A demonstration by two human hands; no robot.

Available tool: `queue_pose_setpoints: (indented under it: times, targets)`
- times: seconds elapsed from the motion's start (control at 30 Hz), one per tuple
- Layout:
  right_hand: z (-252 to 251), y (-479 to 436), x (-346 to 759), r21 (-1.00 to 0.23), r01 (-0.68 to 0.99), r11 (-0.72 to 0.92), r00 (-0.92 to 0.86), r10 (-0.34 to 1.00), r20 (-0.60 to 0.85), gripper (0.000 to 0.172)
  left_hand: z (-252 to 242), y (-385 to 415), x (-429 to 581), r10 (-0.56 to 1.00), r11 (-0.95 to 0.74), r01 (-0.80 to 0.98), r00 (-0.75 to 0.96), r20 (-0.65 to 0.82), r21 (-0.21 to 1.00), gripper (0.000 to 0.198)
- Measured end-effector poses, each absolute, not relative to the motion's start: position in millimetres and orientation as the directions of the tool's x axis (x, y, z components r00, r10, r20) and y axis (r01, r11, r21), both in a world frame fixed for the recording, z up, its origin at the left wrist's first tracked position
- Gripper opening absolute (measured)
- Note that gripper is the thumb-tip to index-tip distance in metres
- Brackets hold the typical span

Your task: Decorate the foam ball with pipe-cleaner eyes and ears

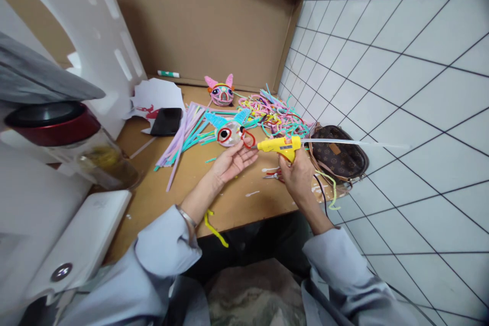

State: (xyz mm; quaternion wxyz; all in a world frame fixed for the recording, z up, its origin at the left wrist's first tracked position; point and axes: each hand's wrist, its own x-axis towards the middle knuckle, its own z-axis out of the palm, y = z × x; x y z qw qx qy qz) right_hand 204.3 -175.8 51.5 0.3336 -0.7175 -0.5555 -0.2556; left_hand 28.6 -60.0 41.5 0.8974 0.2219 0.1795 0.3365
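Note:
My right hand [300,170] is wrapped around the handle of a yellow hot glue gun [278,146]. A long clear glue stick [340,142] sticks out of its back end, and the nozzle points left at my left fingertips. Palm up, my left hand [237,159] pinches a bent red pipe cleaner [249,136] between thumb and fingers. Just behind it is an animal head [231,138] with blue pipe-cleaner ears, a pale round face and a red-ringed eye. Whether my left fingers also touch the head, I cannot tell.
A pink-eared head [221,93] stands farther back. Pipe cleaners lie in a sorted bundle [183,135] and a tangled heap [280,114]. Nearby are a phone [167,121], pliers [273,175], a brown bag [340,155], a red-lidded bottle [76,142] and a yellow pipe cleaner [214,229].

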Motion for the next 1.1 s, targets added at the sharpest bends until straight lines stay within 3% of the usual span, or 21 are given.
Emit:
queue_pose_setpoints:
  times: [0.33,0.57,0.8,1.1]
  targets:
    - [51,-177,204,-0.183,0.969,-0.165,0.246,0.63,0.737,0.021,42,-61,28,0.679,0.683,-0.521,0.712,-0.181,0.511,0.018]
    - [52,-179,206,-0.242,0.957,-0.161,0.289,0.615,0.734,0.027,40,-61,28,0.688,0.67,-0.528,0.706,-0.169,0.522,0.02]
    - [54,-179,202,-0.264,0.952,-0.154,0.299,0.654,0.695,0.02,37,-59,29,0.686,0.664,-0.512,0.708,-0.17,0.545,0.014]
    - [60,-178,213,-0.317,0.925,-0.211,0.38,0.57,0.729,0.026,38,-64,30,0.75,0.562,-0.504,0.645,-0.146,0.656,0.01]
